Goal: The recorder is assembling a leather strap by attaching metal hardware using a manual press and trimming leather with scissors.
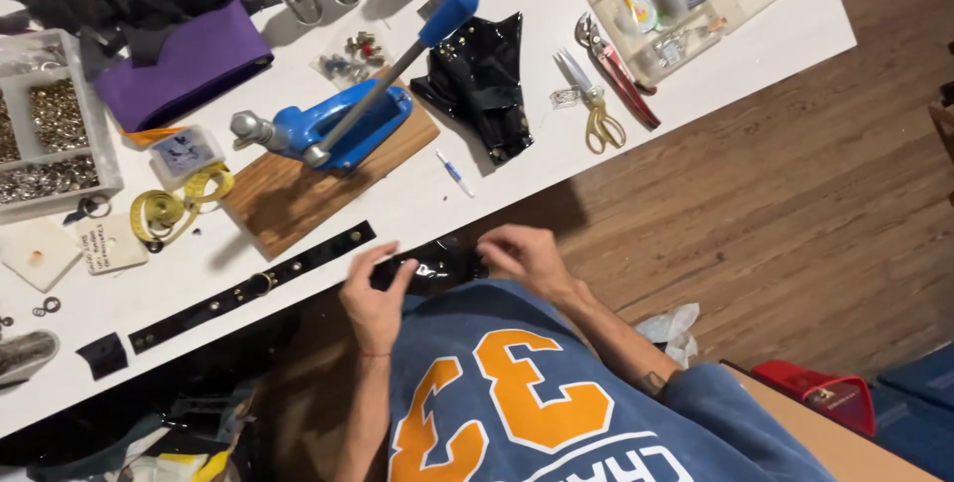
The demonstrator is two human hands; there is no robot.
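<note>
**Both hands working a glossy black piece at the table edge**

I am watching the left hand and the right hand pinching a shiny black piece between them at the lower middle of the frame, right at the edge of the white table. Both are grasping it, fingers curled onto the material.

A long black studded strap is lying just left of the left hand, running toward the lower left. Above it, a blue hand press is sitting on a wooden board, its lever pointing to the upper middle. A yellow tape measure is curling beside the board. Folded black vinyl, gold-handled scissors and red pliers are lying toward the upper right, well apart from the hands. Nothing is standing between the hands and the piece.
</note>
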